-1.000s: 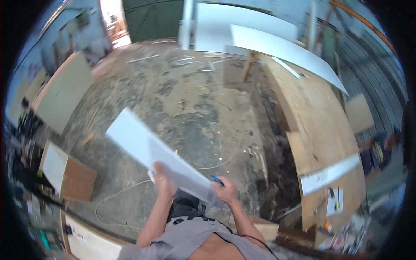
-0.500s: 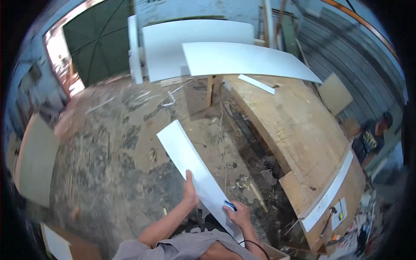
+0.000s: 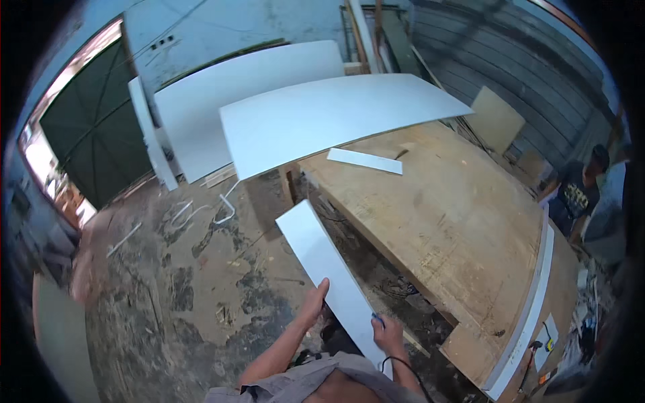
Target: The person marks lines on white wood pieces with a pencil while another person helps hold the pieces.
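Note:
A long white board (image 3: 329, 265) slants away from my body, held in front of me above the floor. My left hand (image 3: 314, 302) grips its left edge, with the thumb lying on top and the fingers hidden underneath. Over the right edge, nearer my body, my right hand (image 3: 388, 336) is closed around a slim blue tool (image 3: 377, 320), its kind too small to make out. That hand also rests against the board. A dark cord (image 3: 403, 361) runs by my right wrist.
To my right stands a wooden worktable (image 3: 437, 208), bearing a large white panel (image 3: 342, 117), a short white strip (image 3: 366, 161), a long white strip (image 3: 531, 316), a hammer (image 3: 531, 356) and a tape measure (image 3: 549, 344). Another person (image 3: 578, 191) is beyond it. Scraps litter the floor (image 3: 168, 295).
My view has turned toward the right, so the worktable sits more central. The white board has come closer to the table's edge, both hands still on it.

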